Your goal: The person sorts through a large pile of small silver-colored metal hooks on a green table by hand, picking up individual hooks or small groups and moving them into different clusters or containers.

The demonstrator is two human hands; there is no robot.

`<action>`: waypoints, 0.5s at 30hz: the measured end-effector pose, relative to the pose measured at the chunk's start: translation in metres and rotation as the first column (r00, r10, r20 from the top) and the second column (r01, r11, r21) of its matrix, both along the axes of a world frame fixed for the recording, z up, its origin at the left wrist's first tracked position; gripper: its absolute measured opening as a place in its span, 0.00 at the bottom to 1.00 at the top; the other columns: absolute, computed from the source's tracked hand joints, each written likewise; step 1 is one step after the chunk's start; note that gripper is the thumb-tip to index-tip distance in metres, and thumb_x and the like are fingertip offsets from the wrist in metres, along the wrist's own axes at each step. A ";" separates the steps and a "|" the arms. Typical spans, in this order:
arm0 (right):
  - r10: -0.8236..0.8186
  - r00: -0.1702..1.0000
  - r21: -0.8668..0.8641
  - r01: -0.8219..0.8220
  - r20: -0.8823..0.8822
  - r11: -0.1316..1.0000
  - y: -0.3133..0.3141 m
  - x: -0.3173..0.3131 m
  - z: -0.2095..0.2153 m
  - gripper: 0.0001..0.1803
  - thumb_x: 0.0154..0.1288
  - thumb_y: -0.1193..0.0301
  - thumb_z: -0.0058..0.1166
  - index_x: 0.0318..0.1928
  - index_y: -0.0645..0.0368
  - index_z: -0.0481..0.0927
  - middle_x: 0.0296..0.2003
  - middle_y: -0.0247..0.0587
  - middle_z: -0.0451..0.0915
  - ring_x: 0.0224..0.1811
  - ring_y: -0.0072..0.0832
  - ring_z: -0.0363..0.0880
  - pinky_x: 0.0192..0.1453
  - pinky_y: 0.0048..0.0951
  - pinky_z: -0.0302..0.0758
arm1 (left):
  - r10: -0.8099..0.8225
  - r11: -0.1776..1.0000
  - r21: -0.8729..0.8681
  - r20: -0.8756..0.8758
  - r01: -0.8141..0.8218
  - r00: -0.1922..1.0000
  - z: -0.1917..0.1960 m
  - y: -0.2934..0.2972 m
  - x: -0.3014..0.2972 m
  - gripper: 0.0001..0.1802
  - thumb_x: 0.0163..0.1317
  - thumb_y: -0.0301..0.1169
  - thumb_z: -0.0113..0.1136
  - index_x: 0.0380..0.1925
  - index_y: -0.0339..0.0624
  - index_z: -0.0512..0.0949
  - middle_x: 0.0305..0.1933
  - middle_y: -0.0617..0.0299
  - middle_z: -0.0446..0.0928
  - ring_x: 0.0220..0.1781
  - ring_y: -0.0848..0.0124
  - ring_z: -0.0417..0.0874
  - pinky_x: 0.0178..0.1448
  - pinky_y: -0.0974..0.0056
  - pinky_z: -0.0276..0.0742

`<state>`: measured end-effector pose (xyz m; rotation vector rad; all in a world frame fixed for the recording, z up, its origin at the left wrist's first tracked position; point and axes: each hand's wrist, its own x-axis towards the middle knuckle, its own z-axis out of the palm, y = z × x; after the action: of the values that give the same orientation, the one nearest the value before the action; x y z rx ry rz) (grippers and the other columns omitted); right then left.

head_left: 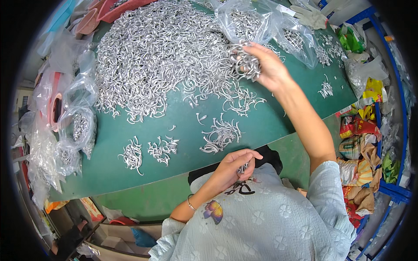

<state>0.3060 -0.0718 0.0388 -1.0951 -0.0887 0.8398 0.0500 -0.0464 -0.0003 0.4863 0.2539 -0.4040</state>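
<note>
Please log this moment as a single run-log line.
left hand: shut on small bunch of metal hooks, near chest | right hand: shut on clump of hooks at big hook pile | small sorted heaps on green table

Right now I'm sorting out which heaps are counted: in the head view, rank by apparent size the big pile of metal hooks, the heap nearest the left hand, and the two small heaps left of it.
1. big pile
2. heap nearest the left hand
3. two small heaps, which look about alike

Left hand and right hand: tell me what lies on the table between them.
In the head view, a small bunch of metal hooks and loose scattered ones on the green table.
</note>
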 end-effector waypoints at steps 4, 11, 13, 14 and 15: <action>0.112 0.993 0.026 -0.111 -0.023 0.993 -0.034 0.017 0.004 0.12 0.66 0.78 0.45 0.49 0.66 0.72 0.40 0.45 0.79 0.40 0.28 0.79 0.42 0.31 0.78 | -0.004 1.000 -0.005 -0.006 0.004 1.000 0.002 0.000 0.001 0.14 0.69 0.33 0.44 0.44 0.35 0.74 0.19 0.66 0.62 0.19 0.79 0.61 0.23 0.73 0.56; 0.084 0.855 -0.286 0.077 0.511 0.955 -0.062 0.012 -0.001 0.14 0.68 0.72 0.45 0.52 0.62 0.73 0.47 0.35 0.78 0.47 0.23 0.75 0.48 0.20 0.70 | -0.024 1.000 -0.006 -0.007 0.024 1.000 0.001 -0.005 0.005 0.14 0.69 0.33 0.44 0.45 0.34 0.74 0.19 0.66 0.62 0.19 0.80 0.61 0.23 0.73 0.56; 0.104 0.703 -0.291 0.152 0.704 0.944 -0.067 0.020 -0.003 0.14 0.68 0.72 0.46 0.52 0.61 0.74 0.48 0.34 0.78 0.44 0.23 0.75 0.48 0.22 0.70 | -0.027 1.000 -0.003 -0.017 0.027 0.999 0.002 -0.006 0.007 0.14 0.70 0.33 0.44 0.45 0.34 0.74 0.18 0.66 0.62 0.19 0.80 0.60 0.23 0.74 0.56; 0.115 0.610 -0.287 0.191 0.784 0.939 -0.070 0.023 -0.004 0.14 0.67 0.71 0.46 0.52 0.60 0.74 0.48 0.33 0.78 0.43 0.23 0.75 0.47 0.23 0.70 | -0.026 1.000 0.002 -0.025 0.026 0.999 0.003 -0.006 0.008 0.14 0.70 0.33 0.44 0.44 0.34 0.74 0.18 0.67 0.61 0.19 0.80 0.60 0.23 0.74 0.56; 0.104 0.610 -0.279 0.198 0.785 0.940 -0.074 0.023 -0.003 0.11 0.64 0.73 0.49 0.46 0.60 0.77 0.45 0.33 0.79 0.40 0.24 0.75 0.46 0.27 0.71 | -0.024 1.000 0.007 -0.032 0.024 0.999 0.003 -0.006 0.008 0.14 0.70 0.33 0.44 0.44 0.34 0.74 0.18 0.67 0.61 0.19 0.80 0.60 0.23 0.74 0.55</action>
<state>0.3288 -0.1459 0.0353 -1.7472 -0.6897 0.2448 0.0584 -0.0521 0.0032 0.4905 0.2807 -0.4350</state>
